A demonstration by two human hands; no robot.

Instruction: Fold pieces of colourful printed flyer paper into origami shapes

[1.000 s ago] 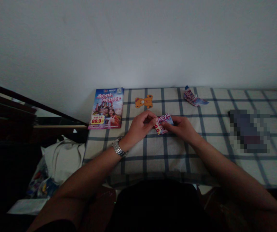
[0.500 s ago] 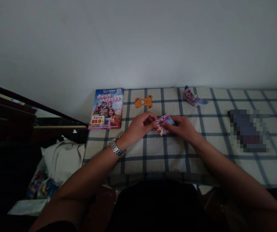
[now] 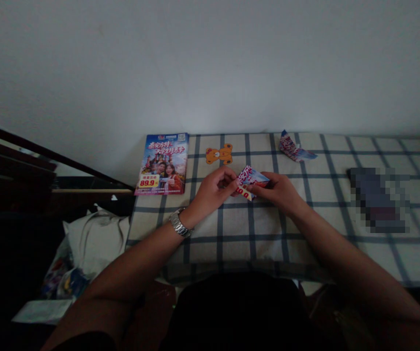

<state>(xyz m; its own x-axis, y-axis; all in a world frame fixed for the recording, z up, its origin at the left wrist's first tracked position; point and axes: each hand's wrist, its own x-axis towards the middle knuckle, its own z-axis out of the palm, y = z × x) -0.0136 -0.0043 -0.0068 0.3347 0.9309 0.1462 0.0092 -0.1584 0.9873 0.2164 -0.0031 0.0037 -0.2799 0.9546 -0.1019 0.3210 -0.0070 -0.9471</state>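
Between my two hands is a small folded flyer (image 3: 250, 179), printed in blue, pink and yellow, held just above the checked cloth. My left hand (image 3: 219, 187), with a metal watch on its wrist, pinches the flyer's left edge between thumb and fingers. The right side of it is gripped by my right hand (image 3: 278, 191), thumb across the front and fingers partly hidden behind. Beyond, toward the wall, a folded paper piece (image 3: 294, 148) with similar print lies on the cloth.
A stack of flyers (image 3: 164, 165) lies at the table's left end, beside a bear-shaped cutout (image 3: 219, 154). At the right is a blurred-out dark object (image 3: 378, 200). A white wall backs the checked tablecloth (image 3: 202, 251). A white bag (image 3: 98, 239) stands low on the left.
The folded flyer has turned in my hands and looks wider, showing more of its printed face. Both hands keep their grip, nearly in the same place.
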